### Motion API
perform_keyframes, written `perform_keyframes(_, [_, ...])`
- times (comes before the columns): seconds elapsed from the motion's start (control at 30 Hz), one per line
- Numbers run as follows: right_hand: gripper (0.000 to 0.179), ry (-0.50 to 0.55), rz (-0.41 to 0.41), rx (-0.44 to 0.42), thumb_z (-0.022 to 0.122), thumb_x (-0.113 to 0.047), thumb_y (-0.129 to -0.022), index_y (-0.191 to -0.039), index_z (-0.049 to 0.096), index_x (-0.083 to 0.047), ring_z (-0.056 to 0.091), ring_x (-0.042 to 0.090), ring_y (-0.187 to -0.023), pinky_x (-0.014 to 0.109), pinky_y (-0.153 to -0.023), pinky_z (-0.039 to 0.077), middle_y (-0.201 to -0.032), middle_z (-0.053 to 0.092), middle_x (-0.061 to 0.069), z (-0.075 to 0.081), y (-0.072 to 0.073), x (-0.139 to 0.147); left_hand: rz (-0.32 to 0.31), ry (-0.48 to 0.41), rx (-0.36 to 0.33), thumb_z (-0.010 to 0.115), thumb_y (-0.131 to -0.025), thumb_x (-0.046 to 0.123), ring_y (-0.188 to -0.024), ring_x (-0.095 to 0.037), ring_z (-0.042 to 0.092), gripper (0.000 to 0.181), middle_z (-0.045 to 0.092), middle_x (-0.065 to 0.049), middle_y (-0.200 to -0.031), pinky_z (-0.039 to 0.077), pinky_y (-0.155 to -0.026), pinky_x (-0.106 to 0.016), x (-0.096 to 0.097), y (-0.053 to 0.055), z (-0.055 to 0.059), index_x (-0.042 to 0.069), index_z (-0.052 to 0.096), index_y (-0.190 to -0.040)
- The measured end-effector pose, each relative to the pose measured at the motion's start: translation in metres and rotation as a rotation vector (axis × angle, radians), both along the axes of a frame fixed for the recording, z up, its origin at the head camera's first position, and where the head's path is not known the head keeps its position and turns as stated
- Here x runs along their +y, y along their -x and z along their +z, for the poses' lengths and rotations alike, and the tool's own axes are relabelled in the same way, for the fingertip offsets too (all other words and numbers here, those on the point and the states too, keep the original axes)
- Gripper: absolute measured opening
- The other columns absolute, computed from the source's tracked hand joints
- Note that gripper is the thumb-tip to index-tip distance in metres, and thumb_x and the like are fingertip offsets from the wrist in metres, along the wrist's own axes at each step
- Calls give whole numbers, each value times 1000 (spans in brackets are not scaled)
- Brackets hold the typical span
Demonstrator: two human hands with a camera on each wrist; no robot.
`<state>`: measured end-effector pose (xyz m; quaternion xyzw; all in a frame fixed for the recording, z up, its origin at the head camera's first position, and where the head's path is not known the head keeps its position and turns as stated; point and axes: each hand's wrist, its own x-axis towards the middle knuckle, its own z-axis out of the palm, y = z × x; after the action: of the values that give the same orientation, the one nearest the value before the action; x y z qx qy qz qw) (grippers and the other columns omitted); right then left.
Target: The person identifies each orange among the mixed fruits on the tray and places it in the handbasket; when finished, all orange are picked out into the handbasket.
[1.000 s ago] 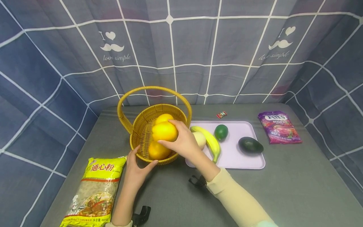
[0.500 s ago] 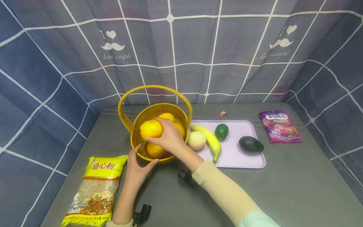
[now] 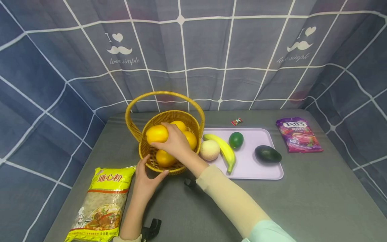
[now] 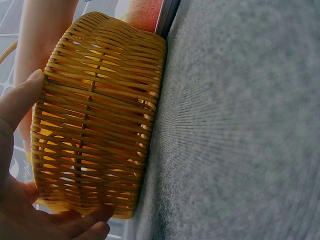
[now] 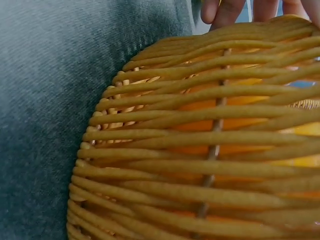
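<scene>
In the head view my right hand (image 3: pixel 176 141) grips a yellow lemon (image 3: pixel 157 134) over the left part of a woven basket (image 3: pixel 152 117) with a tall arched handle. Three more yellow fruits sit inside, one of them a rounded yellow fruit (image 3: pixel 165 158) near the front. Partly covered by the right hand is another yellow fruit (image 3: pixel 190 139). My left hand (image 3: pixel 145 181) holds the basket's near left side. From the left wrist, its thumb (image 4: pixel 22 97) meets the rim and its fingers lie along the woven wall (image 4: pixel 95 125). The right wrist view shows mostly basket weave (image 5: pixel 215 150).
A lilac tray (image 3: pixel 248 171) right of the basket bears a peach (image 3: pixel 210 150), a banana (image 3: pixel 223 149), a green lime (image 3: pixel 236 140) and an avocado (image 3: pixel 267 154). Behind it lies a small candy (image 3: pixel 237 121); a purple candy bag (image 3: pixel 299 135) is far right. A pasta bag (image 3: pixel 101 205) lies front left.
My right hand has carried the lemon leftward inside the basket's opening, uncovering the yellow fruit on the right and the peach. The left hand stays at the basket.
</scene>
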<state>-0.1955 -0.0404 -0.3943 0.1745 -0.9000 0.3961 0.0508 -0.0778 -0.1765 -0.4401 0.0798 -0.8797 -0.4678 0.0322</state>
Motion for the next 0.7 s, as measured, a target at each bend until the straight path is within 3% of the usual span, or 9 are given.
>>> perform_keyframes(0.7, [76, -115, 64, -4, 74, -48, -80, -142, 47, -13, 50, 22, -123, 35, -101, 42, -139, 50, 4, -4, 2, -10, 2, -2, -12, 78, -78, 47, -141, -41, 16, 97, 11, -20, -156, 21, -106, -63, 0, 0, 1, 14, 24, -152])
